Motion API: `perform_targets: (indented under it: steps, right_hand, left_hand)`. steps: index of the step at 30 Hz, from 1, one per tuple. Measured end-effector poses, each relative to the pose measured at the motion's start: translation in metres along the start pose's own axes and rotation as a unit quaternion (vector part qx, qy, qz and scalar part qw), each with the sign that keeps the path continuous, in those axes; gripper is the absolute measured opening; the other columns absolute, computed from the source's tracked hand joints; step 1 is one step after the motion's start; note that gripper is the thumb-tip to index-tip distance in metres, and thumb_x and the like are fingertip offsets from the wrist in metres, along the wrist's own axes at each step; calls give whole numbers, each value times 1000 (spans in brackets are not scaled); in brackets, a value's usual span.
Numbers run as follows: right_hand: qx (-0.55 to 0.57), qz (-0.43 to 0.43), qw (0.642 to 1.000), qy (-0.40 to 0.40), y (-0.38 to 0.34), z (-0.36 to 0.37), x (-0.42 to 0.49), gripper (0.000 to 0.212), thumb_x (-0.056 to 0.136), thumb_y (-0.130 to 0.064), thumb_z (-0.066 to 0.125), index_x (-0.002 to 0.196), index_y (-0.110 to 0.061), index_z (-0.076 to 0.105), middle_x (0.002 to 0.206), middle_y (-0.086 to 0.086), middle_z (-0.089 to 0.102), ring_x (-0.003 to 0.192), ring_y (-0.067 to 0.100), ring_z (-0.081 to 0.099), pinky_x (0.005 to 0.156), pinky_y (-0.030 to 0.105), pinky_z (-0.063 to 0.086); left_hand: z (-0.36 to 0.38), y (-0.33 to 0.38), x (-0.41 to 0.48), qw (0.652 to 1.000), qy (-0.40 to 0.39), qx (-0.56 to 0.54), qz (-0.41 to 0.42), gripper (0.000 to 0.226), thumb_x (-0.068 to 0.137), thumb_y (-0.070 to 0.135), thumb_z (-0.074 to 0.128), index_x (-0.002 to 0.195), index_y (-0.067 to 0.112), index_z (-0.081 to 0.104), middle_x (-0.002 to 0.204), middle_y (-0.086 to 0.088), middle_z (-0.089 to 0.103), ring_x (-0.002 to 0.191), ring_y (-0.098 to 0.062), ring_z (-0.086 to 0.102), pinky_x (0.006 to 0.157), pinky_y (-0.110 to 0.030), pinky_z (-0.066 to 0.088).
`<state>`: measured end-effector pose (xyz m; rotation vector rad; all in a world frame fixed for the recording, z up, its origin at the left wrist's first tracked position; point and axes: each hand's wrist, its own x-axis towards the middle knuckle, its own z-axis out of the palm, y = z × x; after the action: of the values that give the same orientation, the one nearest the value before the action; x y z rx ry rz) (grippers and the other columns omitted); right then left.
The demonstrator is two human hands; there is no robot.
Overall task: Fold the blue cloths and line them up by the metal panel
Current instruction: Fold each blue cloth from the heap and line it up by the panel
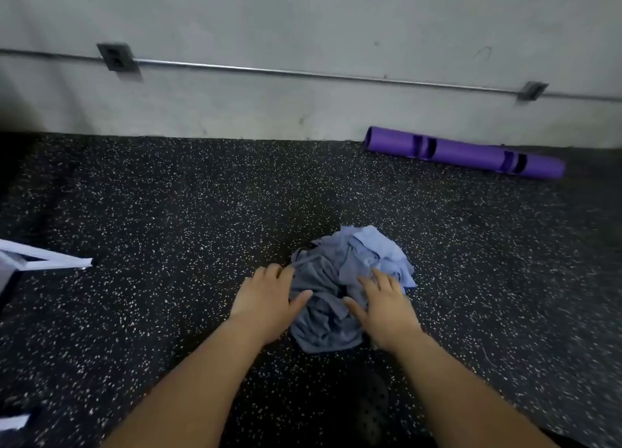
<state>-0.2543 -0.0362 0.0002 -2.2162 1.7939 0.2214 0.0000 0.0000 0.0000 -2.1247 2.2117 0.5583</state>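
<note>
A crumpled heap of blue cloths [346, 272] lies on the black speckled floor [168, 212] in the lower middle of the view. My left hand [266, 299] rests on the heap's left side, fingers fairly straight and thumb laid against the cloth. My right hand [383, 303] lies flat on the heap's right side with its fingers spread. Neither hand grips the cloth. A piece of a pale metal frame or panel [43, 259] juts in at the left edge, well apart from the heap.
A purple tube [464, 153] lies along the grey wall [303, 20] at the back right. A thin metal conduit [303, 74] with an outlet box [116, 57] runs across the wall. A dark shoe [373, 410] shows near the bottom.
</note>
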Motion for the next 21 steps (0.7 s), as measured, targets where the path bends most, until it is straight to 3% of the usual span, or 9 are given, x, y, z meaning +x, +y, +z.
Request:
perform_targets:
  steps: [3,8,14,21]
  right_hand:
    - [-24,20,999,-16,33,5,20,79,101,-77,31,164,-31,27,176,6,12,161,35,10,127,53,27]
    - [-20,27,999,3,79,10,76,74,103,-73,37,165,-34,23,177,2,7,161,34,7,127,54,27]
    - [-5,50,998,-41,93,38,127,74,105,-70,36,168,-36,19,178,5,-2,163,35,1,130,55,19]
    - [-1,76,996,-39,86,51,159,79,107,-65,36,169,-19,16,178,2,-1,163,33,0,130,50,17]
  left_hand:
    - [13,21,28,1000,-13,5,18,80,104,75,18,162,21,28,161,-7,39,143,-32,40,113,-48,44]
    - [34,48,91,999,-28,9,28,79,105,74,21,164,20,25,164,-8,35,148,-32,36,118,-48,40]
    - [67,59,144,998,-58,4,14,79,105,74,24,165,22,22,167,-7,31,152,-32,31,121,-49,37]
    - [85,66,170,996,-83,-21,8,75,106,70,34,162,22,26,164,-7,35,153,-30,29,120,-45,38]
